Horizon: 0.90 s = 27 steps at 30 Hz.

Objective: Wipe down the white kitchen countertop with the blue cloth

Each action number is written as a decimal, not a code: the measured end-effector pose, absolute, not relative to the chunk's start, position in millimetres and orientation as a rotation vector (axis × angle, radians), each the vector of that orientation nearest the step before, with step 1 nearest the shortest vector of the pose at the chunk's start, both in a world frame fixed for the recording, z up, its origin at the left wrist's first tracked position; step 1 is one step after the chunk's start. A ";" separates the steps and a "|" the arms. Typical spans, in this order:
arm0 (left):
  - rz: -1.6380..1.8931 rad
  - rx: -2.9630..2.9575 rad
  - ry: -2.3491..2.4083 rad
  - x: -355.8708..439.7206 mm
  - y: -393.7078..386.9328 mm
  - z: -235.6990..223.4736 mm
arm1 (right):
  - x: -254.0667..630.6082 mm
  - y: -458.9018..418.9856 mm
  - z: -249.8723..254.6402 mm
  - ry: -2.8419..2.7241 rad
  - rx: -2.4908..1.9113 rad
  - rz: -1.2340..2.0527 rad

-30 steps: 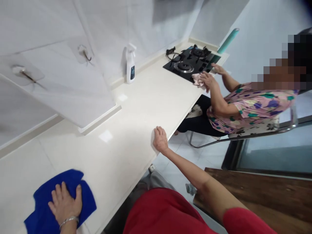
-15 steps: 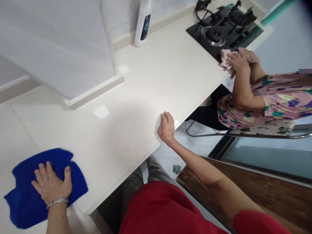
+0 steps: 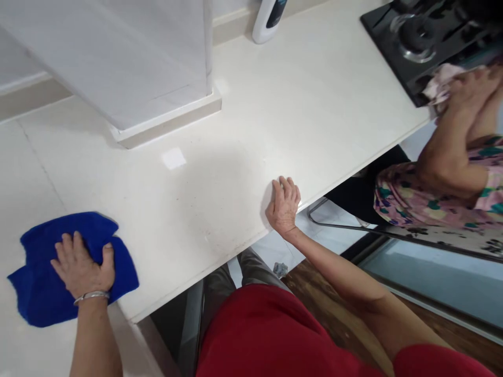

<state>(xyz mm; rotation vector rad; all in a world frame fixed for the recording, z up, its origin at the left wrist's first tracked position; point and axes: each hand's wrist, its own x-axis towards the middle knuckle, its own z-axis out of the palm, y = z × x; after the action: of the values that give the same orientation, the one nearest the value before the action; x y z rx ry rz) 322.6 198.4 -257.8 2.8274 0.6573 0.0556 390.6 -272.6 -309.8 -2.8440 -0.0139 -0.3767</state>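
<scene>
My left hand (image 3: pixel 83 268) lies flat with its fingers spread on a blue cloth (image 3: pixel 39 285), pressing it onto the white countertop (image 3: pixel 243 131) at the lower left. My right hand (image 3: pixel 283 203) rests on the counter's front edge, fingers together and curled over the rim, holding nothing. A silver bangle circles my left wrist.
A white spray bottle (image 3: pixel 269 18) stands at the back by the wall. A black gas hob (image 3: pixel 428 36) sits at the far right, where another person's hands (image 3: pixel 467 89) press a pink cloth (image 3: pixel 438 84). A white box-like panel (image 3: pixel 129 63) juts over the counter.
The view has tipped down and shifted, so everything sits higher and further right in frame. My left hand stays on the blue cloth with little movement. My right hand stays on the counter edge.
</scene>
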 end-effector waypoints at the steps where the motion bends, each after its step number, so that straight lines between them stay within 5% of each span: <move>1: 0.043 2.830 0.661 322.4 199.1 -258.1 | 390.4 -272.6 -308.9 -0.029 -2.849 -0.373; 27: 0.192 2.807 0.745 317.7 206.2 -276.2 | 387.7 -274.6 -302.9 -0.173 -2.863 -0.238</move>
<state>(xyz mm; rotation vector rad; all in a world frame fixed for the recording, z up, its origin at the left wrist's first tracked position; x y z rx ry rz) 317.7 206.2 -276.2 2.8066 0.7449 0.1920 387.7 -274.6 -302.9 -2.8632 -0.1730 -0.2378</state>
